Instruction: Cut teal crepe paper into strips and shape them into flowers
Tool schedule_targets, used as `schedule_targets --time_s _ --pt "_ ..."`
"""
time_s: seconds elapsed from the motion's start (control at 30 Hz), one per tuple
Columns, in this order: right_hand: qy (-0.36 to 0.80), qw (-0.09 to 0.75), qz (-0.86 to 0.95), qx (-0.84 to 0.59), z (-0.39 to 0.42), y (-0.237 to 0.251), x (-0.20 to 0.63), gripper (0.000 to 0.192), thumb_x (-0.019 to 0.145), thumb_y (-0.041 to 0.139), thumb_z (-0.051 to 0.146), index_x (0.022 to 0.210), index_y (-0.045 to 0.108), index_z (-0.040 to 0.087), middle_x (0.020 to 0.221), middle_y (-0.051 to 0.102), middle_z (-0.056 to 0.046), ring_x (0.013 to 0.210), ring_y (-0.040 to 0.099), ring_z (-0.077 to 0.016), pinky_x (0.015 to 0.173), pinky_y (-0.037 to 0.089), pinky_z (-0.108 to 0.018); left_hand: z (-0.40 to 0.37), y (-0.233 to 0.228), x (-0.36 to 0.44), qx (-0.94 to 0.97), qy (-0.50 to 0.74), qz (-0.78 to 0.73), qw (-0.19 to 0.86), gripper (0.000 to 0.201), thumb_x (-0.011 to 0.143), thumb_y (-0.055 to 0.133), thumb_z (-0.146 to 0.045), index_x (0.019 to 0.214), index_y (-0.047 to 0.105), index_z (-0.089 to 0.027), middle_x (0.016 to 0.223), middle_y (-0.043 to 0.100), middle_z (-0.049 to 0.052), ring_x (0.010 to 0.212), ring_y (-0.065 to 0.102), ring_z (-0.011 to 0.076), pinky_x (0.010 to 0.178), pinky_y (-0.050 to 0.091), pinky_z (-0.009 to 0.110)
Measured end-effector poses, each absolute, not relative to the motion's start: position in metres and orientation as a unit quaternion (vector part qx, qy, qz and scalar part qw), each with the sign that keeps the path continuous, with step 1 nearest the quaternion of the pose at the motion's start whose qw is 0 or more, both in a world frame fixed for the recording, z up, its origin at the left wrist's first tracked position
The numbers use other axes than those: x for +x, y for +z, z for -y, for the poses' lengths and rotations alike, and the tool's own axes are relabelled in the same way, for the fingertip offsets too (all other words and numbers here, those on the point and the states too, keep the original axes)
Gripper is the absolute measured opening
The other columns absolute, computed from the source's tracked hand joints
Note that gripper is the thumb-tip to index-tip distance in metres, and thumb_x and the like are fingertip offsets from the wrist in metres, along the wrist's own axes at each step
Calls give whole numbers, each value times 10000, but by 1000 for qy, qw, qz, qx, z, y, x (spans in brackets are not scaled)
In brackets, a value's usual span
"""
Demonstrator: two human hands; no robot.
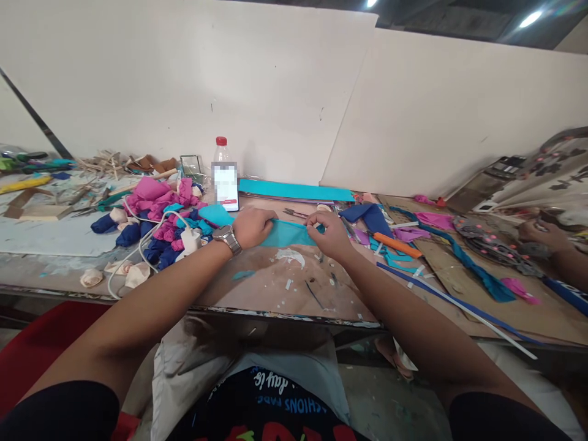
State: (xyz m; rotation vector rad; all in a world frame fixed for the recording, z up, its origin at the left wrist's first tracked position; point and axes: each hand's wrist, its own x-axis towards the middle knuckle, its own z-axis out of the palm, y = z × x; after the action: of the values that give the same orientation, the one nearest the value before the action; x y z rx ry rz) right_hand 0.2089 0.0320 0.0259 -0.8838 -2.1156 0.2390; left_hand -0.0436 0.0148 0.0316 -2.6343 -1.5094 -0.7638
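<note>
**Teal strip on a cluttered surface**

Both hands pin a teal strip (290, 233) mid-surface: left hand (252, 225) pressing flat, right hand (328, 233) in a narrow pinching grip on it. Fabric scraps (154, 214) crowd the left edge; a bottle (221, 150) stands against the white wall (275, 92).

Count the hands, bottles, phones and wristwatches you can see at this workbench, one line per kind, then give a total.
Hands: 3, the left hand and right hand on the teal strip, plus a co-worker's hand
Bottles: 1, the bottle
Phones: 1, the phone
Wristwatches: 1, the wristwatch
Total: 6
</note>
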Motion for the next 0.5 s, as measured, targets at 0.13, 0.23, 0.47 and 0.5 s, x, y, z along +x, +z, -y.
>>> schedule_targets --time_s 0.13,0.23,0.47,0.5 --pt "80 371 869 -317 -28 26 207 91 844 569 225 756 594 222 872 713 -57 900 643 -241 896 442 -417 -9 35 -42 -868 -262 417 -67 309 930 473 -299 1044 739 -192 972 772 63 877 686 229 784 439 324" --pt "75 341 890 -294 -24 25 205 81 885 577 253 813 603 228 918 713 -52 979 630 -247 968 415 -434 -7 33 -39 -889 -260 357 -117 388 992 419 -408 952 719 -165 863 744 63 776 649 196 709 403 300" --pt "85 303 907 -281 -19 23 201 102 919 565 275 831 586 229 942 703 -48 992 620 -237 1002 384 -436 -8 27 -35 -896 -255 318 -174 260 945 507 -320 895 713 -169 787 712 18 686 581 143 656 359 273" --pt "85 302 907 -280 -18 24 201 101 917 564 272 829 586 228 940 704 -47 984 622 -235 1002 381 -437 -8 27 -35 -895 -257 316 -181 254 939 517 -319 886 715 -168 783 711 16 681 577 139 655 359 270"
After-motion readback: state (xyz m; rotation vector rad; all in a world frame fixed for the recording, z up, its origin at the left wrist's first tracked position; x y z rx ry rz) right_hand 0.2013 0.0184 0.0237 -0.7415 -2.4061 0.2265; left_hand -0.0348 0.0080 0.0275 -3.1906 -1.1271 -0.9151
